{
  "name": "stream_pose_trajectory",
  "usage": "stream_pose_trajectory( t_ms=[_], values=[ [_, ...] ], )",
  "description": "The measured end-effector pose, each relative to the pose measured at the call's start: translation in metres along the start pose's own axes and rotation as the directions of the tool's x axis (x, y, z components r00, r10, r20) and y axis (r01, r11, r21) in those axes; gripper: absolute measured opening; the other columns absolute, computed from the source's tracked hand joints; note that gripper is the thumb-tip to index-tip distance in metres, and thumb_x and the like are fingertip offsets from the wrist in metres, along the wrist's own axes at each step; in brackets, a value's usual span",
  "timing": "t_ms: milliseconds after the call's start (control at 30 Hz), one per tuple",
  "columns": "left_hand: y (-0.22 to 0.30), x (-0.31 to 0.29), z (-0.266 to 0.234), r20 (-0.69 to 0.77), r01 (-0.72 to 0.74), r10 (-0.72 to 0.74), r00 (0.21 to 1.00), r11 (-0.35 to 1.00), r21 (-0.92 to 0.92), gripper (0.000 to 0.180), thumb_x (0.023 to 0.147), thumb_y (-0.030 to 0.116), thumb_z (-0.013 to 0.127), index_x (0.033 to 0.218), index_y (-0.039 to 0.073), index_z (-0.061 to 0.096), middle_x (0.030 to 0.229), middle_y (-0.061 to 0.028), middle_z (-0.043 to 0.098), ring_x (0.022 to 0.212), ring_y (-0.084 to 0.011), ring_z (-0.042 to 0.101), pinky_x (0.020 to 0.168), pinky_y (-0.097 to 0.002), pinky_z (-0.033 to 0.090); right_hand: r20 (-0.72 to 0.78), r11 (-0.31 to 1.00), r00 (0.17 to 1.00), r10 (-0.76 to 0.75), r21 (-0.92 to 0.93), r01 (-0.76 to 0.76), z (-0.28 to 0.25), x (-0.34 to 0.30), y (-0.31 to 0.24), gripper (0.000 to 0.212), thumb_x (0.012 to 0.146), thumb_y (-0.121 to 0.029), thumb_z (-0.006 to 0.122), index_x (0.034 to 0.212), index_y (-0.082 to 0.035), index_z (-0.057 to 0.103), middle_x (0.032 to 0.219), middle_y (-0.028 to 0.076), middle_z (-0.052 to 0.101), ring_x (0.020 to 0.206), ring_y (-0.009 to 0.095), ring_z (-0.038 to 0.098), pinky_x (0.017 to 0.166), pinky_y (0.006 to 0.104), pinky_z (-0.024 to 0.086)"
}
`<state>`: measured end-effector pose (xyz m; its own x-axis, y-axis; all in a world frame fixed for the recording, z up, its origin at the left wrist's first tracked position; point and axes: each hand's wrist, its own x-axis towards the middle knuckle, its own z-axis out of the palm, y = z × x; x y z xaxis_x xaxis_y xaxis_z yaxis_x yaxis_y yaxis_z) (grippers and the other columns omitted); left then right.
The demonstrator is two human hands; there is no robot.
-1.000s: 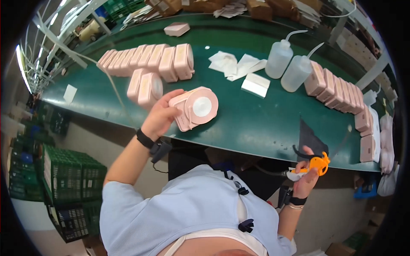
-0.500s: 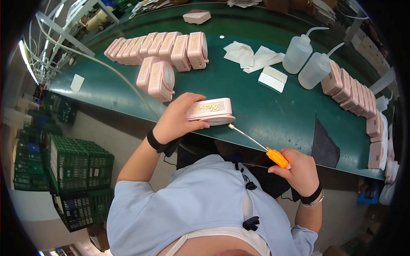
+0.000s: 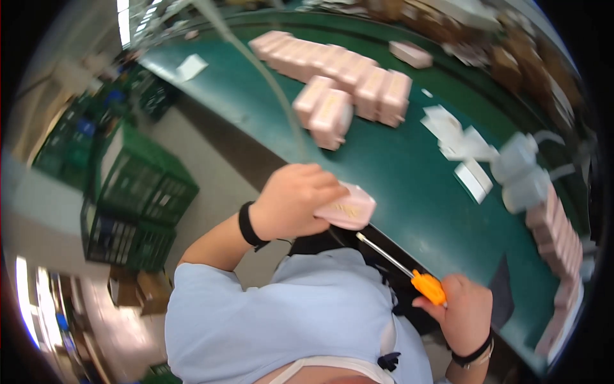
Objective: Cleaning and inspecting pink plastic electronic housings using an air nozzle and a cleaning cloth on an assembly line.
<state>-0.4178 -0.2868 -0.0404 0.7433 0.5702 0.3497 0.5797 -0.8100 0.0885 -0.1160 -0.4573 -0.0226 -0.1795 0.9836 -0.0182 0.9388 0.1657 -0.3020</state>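
Observation:
My left hand (image 3: 293,200) is closed around a pink rounded plastic case (image 3: 350,210) with gold lettering, held over the table's front edge. Its fingers cover the left end of the case. In my right hand (image 3: 468,312) is a screwdriver with an orange handle (image 3: 428,288). The metal shaft points up and left, and its pale tip is just below the case, a small gap away. Motion blurs the picture, so finer detail on the case cannot be made out.
Similar pink cases (image 3: 320,61) stand in a row on the green table (image 3: 409,185), two more in front. At right are white cloths (image 3: 454,134), a white block (image 3: 473,180), squeeze bottles (image 3: 521,179) and more pink cases (image 3: 555,230). Green crates (image 3: 144,185) stand at left.
The whole view has swung, so the table now sits tilted and farther right. The case has turned in my left hand, which now covers more of it. The screwdriver stays in my right hand.

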Motion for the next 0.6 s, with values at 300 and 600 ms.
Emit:
stream_pose_trajectory(
  t_ms=[300,600],
  values=[
    [-0.011,-0.069,-0.05,0.364,0.101,-0.059,0.929,0.99,-0.096,0.044,0.066,0.018,0.076,0.11,0.013,0.07,0.094,-0.0017,0.065,0.085,-0.0227,0.063,0.072,-0.0341,0.052,0.061,0.983,0.981,-0.184,0.012,0.184,-0.01,0.034,-0.027,0.055,0.068,-0.052,0.078,0.071,-0.003,0.055,0.066,0.014,0.055,0.062,0.036,0.057,0.055,0.0431,0.042],
    [-0.053,-0.138,0.034,0.578,0.313,-0.506,0.64,-0.515,-0.798,0.062,0.082,0.046,0.072,0.13,0.01,0.054,0.096,-0.0095,0.059,0.085,-0.0186,0.062,0.066,-0.034,0.054,0.072,0.947,0.953,-0.294,0.154,0.281,-0.005,0.089,-0.026,0.055,0.074,-0.055,0.075,0.071,-0.004,0.055,0.066,0.012,0.057,0.061,0.034,0.059,0.054,0.0415,0.044]
  ],
)
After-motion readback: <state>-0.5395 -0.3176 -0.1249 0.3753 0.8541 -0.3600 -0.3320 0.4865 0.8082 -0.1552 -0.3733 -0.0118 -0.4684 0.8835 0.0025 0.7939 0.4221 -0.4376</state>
